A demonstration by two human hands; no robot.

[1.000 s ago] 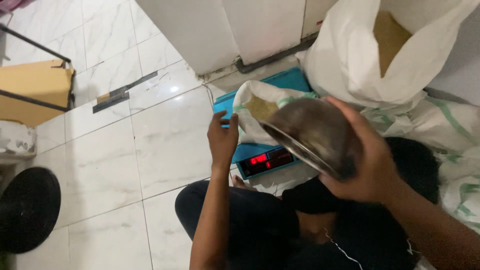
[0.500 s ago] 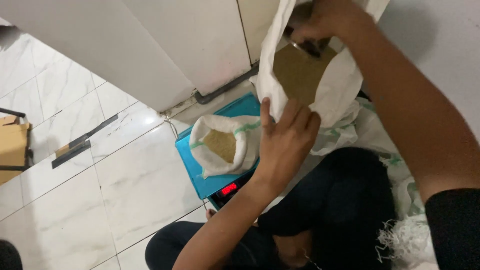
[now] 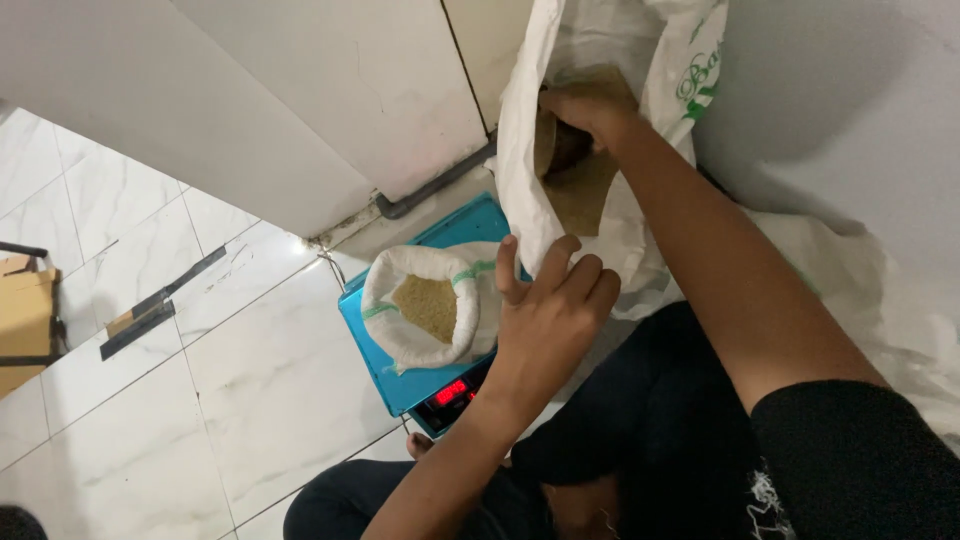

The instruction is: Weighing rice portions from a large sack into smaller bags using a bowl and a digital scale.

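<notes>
Grain fills the big white woven sack (image 3: 600, 130) that stands against the wall on the right, its mouth pulled open and its tan contents showing inside. The right hand (image 3: 590, 105) is plunged into that mouth, curled around a dark rounded scoop or bowl (image 3: 562, 148) that sits half buried in the grain; the fingers wrap its rim, though how tightly cannot be told. The left hand (image 3: 550, 310) has its fingers spread and pressed against the sack's front edge, holding the cloth back. Such a sack looks soft and floppy, likely to slump or fold unless its rim is held, and heavy when full, so the rolled edge near the opening seems the sensible place to take hold; the loose grain would pour and spill easily. Just left of the left hand, a small white bag (image 3: 425, 305) with its rim rolled down and grain inside rests on a blue scale (image 3: 375, 345), whose red display (image 3: 450, 392) glows at the near edge. The scale sits on the pale tiled floor (image 3: 200, 400), with the person's dark-clothed legs beside it and a cardboard box (image 3: 25, 320) well apart at far left.
</notes>
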